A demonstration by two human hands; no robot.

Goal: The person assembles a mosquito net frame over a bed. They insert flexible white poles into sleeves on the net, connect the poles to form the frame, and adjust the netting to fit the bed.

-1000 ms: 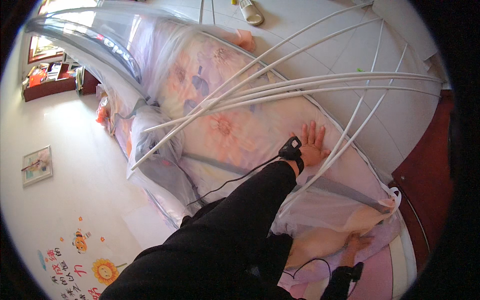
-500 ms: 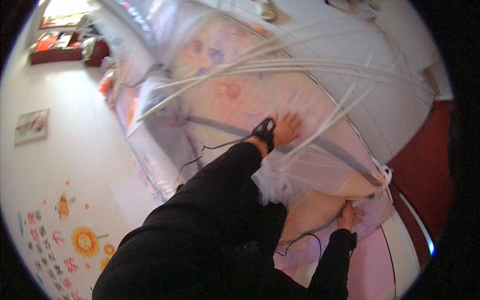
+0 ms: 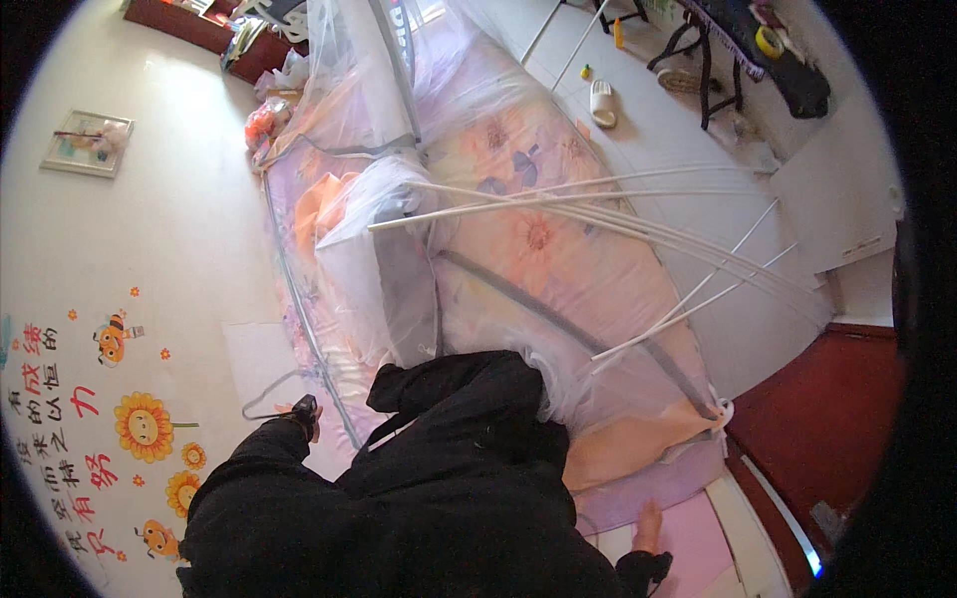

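A white mesh mosquito net with grey bands [image 3: 543, 309] lies collapsed across a bed with a floral sheet [image 3: 573, 159]. My left hand [image 3: 316, 423], a black strap at its wrist, is beside the bed's left edge near the wall; its fingers are mostly hidden. At the near right my right hand [image 3: 648, 526] is by the purple mattress edge [image 3: 638, 495], fingers stretched out and nothing visible in them. Next to it is the net's peach-coloured border [image 3: 628, 447]. Several long white poles [image 3: 598, 221] lie crossed over the net, jutting past the bed's right side.
On the floor to the right are a white slipper [image 3: 602, 104] and a dark-legged stand [image 3: 703, 75]. A dark red surface [image 3: 812, 429] lies at the right. Along the left wall are a framed picture [image 3: 87, 143] and sunflower stickers [image 3: 145, 427].
My left hand has gone from lying flat on the net to the bed's left side. My right hand has left the peach border and moved nearer to me. The view has shifted.
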